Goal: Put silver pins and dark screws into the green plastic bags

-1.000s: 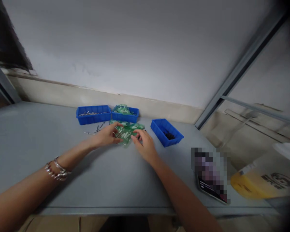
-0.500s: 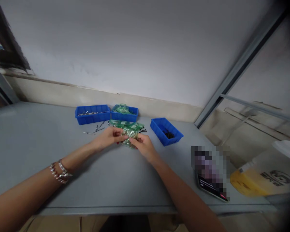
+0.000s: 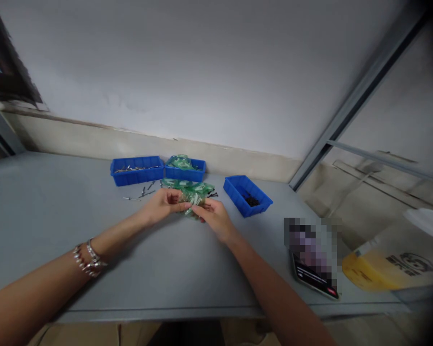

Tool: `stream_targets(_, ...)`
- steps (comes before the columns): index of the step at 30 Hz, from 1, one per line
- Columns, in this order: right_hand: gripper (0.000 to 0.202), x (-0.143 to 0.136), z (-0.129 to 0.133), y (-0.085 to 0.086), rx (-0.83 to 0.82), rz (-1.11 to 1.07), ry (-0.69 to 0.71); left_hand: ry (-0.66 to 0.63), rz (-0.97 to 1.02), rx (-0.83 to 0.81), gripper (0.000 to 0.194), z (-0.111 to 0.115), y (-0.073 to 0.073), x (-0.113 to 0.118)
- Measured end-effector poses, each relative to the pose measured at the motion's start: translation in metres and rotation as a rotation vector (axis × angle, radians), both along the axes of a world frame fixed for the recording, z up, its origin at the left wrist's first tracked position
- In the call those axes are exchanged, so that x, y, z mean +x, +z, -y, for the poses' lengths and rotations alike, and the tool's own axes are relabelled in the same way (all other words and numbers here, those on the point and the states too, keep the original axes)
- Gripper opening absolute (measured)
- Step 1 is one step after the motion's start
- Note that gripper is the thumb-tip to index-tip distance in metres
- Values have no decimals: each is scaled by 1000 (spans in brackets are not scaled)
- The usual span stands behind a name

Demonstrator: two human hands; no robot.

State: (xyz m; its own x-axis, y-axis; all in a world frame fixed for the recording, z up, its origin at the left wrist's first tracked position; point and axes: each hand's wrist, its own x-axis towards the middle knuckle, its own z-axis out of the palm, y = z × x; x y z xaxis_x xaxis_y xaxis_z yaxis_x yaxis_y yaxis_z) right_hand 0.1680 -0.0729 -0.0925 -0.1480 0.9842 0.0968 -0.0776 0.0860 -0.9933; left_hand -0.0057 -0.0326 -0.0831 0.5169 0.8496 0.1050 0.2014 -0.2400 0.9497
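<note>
Between my two hands is a green-tinted clear plastic bag (image 3: 194, 199) with small pale pieces inside. My left hand (image 3: 165, 204) pinches its left side, and my right hand (image 3: 215, 215) grips the right side, the thumbs almost meeting at the front. Just behind it more green plastic bags (image 3: 176, 183) lie on the table. Several metal rivet-like pins (image 3: 146, 192) are scattered left of the bags, and a few dark screws (image 3: 213, 194) lie to the right. The fingers behind the held bag are partly hidden.
A blue bin (image 3: 139, 177) of metal pins and a second blue bin (image 3: 198, 175) with a green bag stand along the wall. Another blue bin (image 3: 238, 198) holds dark screws. At right are a phone (image 3: 312, 274) and a cup of yellow drink (image 3: 368, 274) on the grey table (image 3: 159, 278).
The bag in my hands has shifted slightly, its pale contents now showing differently. Both hands keep their grip in nearly the same place.
</note>
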Motion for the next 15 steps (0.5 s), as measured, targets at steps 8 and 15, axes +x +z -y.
stream_targets(8,21,1,0,-1,-4,-15,23,-4,-15,18,36,4,5,2)
stream_targets(15,20,4,0,1,19,-17,18,6,-30,52,35,3,1,0)
